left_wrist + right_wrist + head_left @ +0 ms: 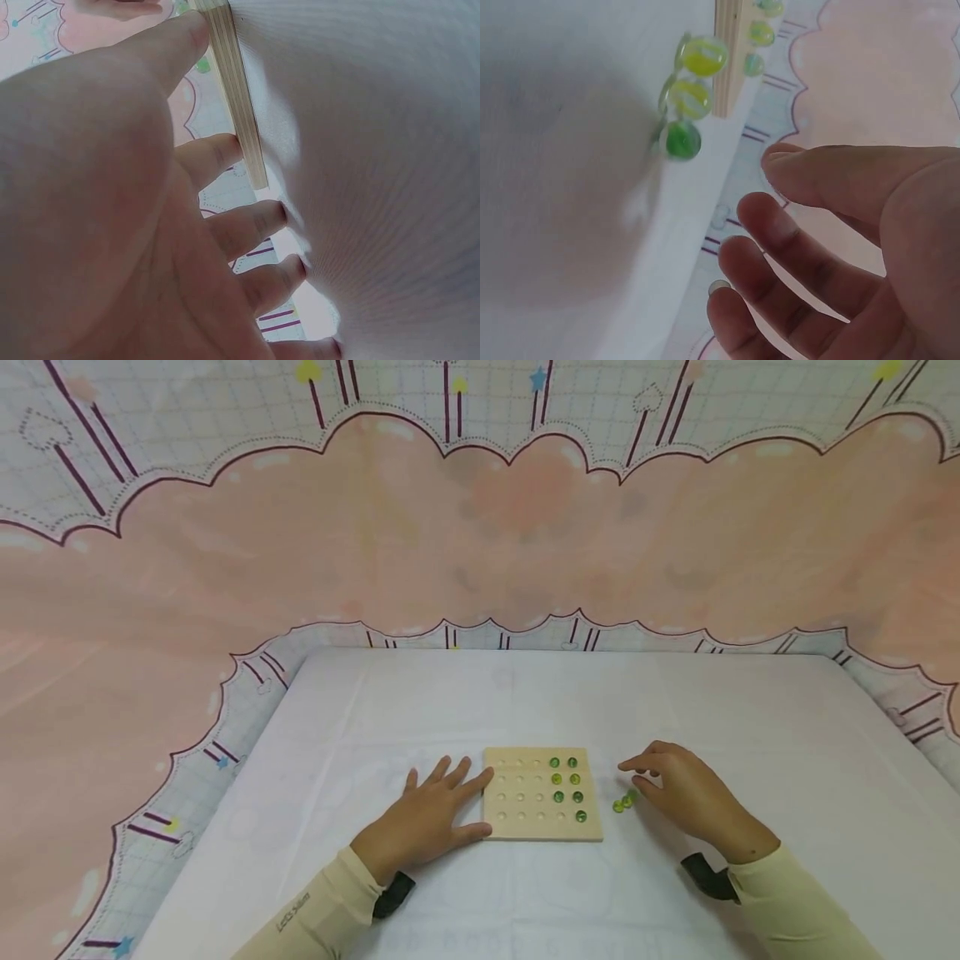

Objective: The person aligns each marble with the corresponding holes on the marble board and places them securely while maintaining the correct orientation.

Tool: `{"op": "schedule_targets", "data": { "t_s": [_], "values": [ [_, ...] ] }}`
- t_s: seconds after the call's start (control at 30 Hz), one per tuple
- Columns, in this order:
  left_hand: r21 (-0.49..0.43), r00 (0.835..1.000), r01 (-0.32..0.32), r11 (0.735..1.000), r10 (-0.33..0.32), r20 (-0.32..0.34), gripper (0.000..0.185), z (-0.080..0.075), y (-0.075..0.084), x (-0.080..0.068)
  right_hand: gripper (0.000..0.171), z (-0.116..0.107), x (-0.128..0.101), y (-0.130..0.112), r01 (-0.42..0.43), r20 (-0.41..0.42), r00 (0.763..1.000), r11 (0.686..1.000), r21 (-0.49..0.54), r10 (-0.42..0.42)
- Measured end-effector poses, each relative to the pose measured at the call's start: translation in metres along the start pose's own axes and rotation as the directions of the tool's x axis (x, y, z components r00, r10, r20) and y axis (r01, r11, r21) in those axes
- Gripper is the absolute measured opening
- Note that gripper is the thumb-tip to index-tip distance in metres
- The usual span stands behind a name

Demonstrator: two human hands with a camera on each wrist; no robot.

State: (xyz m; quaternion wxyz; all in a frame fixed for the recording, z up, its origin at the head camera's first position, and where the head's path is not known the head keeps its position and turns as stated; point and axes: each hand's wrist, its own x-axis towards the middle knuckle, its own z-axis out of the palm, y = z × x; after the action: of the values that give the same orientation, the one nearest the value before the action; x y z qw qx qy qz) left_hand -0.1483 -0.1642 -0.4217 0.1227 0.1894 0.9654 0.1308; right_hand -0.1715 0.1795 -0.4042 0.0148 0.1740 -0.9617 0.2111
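Note:
A light wooden board (pixel 521 836) with rows of round hollows lies on the white table. Green and yellow-green glass marbles (pixel 557 779) sit in its two right-hand columns. My left hand (pixel 423 818) is spread flat, its thumb and index fingertip touching the board's left edge; in the left wrist view the thumb (pixel 169 56) rests against the wooden side. To the board's right lie three loose marbles (pixel 688 97), two yellow and one green. My right hand (pixel 678 789) hovers just right of these, fingers loosely bent, nothing visible between them.
White cloth covers the table (pixel 360 710). Behind it hangs a peach and white patterned cloth (pixel 525 527), which also shows past the table's sides. A dark strap piece (pixel 393 895) sits under the left wrist and another (pixel 708 877) under the right.

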Motion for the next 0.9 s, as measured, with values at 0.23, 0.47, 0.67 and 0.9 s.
{"op": "schedule_targets", "data": {
  "t_s": [0.23,0.47,0.67,0.9],
  "values": [
    [0.002,1.000,0.005,1.000,-0.005,-0.004,0.076,0.0009,0.0009,0.0021,0.023,-0.0021,-0.0008,0.0077,-0.031,0.087,0.996,0.999,0.009,0.030],
    [0.003,1.000,-0.003,1.000,0.003,-0.010,0.076,0.0025,0.0004,0.0020,0.024,0.0004,-0.0022,0.0099,-0.051,0.167,0.985,0.998,0.027,0.046],
    [0.001,1.000,-0.004,1.000,0.004,-0.009,0.076,0.0017,0.0013,0.0018,0.022,0.0022,-0.0033,0.0106,-0.055,0.172,0.984,0.998,0.028,0.049],
    [0.004,1.000,0.006,1.000,-0.006,-0.006,0.076,0.0033,0.0007,0.0015,0.022,0.0045,-0.0025,0.0103,-0.055,0.175,0.983,0.998,0.022,0.050]
  ]
}}
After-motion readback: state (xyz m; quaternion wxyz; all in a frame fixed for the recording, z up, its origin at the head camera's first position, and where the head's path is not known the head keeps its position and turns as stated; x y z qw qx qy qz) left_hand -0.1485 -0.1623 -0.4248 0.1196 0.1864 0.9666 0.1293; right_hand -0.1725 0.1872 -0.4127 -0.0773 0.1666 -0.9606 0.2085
